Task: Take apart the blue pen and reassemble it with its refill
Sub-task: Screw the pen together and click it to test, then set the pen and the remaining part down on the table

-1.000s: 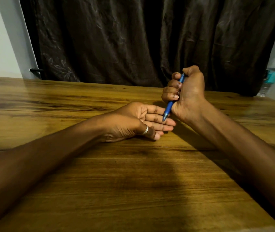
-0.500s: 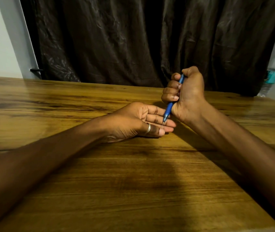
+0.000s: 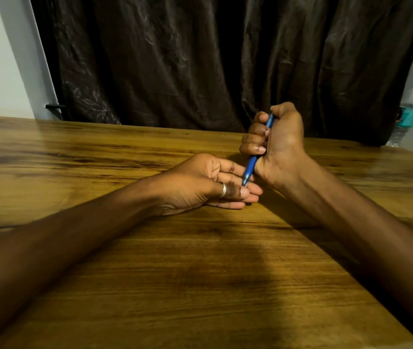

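Observation:
My right hand [image 3: 279, 144] is a closed fist around the blue pen [image 3: 250, 167], which slants down and to the left. Its tip points into my left hand [image 3: 208, 183]. Most of the barrel is hidden inside the fist; only the lower grip and a short bit by the thumb show. My left hand rests on its side on the wooden table [image 3: 175, 273], palm facing right, with a ring on the thumb. The thumb and fingertips sit close around the pen's tip; whether they pinch it is unclear.
A dark curtain [image 3: 213, 59] hangs behind the table's far edge. A clear water bottle with a teal cap and label [image 3: 410, 109] stands at the far right. A pale wall shows at the left.
My left thumb has closed inward over the fingers towards the pen's tip. The right fist and pen have stayed almost still.

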Demonstrator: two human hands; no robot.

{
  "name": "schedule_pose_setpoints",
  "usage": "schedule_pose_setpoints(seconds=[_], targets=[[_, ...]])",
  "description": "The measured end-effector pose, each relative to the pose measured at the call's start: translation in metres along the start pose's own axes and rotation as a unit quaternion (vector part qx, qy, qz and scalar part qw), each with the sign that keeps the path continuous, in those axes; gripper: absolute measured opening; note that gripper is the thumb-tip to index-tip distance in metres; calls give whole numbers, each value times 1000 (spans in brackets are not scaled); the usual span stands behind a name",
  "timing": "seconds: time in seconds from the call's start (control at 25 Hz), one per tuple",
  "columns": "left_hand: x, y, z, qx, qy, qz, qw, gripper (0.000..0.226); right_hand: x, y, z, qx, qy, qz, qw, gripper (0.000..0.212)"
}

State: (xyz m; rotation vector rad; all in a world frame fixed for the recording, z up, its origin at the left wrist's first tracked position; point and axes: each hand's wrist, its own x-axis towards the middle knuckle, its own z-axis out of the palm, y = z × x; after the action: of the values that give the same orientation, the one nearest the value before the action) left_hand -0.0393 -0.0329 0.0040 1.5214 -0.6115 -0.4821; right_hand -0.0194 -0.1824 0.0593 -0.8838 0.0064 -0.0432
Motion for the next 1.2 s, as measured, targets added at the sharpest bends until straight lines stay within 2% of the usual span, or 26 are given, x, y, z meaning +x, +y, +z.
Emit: schedule_pose_setpoints(seconds=[0.12, 0.24, 0.32, 0.4, 0.48, 0.56, 0.68, 0.8, 0.88, 0.96, 1.04, 1.2], targets=[[-1, 5, 5, -13, 20, -6, 1000, 31, 0, -1, 1, 2, 0, 2, 1000, 42], [1, 7, 11, 5, 88, -4, 996, 25, 1, 2, 4, -28, -7, 0, 1000, 46], [3, 8, 12, 26, 139, 13, 990, 18, 2, 3, 5, -111, -18, -18, 993, 50], [3, 10, 7, 60, 188, 42, 979, 18, 2, 3, 4, -240, -30, -44, 969, 52], [2, 14, -3, 110, 229, 59, 965, 18, 1, 3, 4, -336, -45, -62, 939, 41], [1, 15, -12, 146, 246, 58, 957, 18, 2, 6, 2, -386, -66, -81, 917, 27], [2, 12, -16, 191, 254, 44, 947, 29, 5, 8, -3, -387, -79, -89, 915, 19], [3, 11, -23, 295, 311, 56, 902, 36, 7, 5, -6, -391, -74, -83, 914, 18], [1, 10, -32, 383, 345, 57, 855, 26, 9, 4, -8, -431, -56, -94, 896, 17], [-3, 7, -37, 463, 327, 27, 824, 16, 11, 4, -10, -479, -43, -101, 871, 17], [-4, 4, -36, 492, 300, -6, 817, 11, 13, 5, -13, -514, -41, -85, 853, 18], [-3, 1, -35, 529, 284, -7, 800, 8, 17, 9, -18, -574, -43, -73, 815, 16]])
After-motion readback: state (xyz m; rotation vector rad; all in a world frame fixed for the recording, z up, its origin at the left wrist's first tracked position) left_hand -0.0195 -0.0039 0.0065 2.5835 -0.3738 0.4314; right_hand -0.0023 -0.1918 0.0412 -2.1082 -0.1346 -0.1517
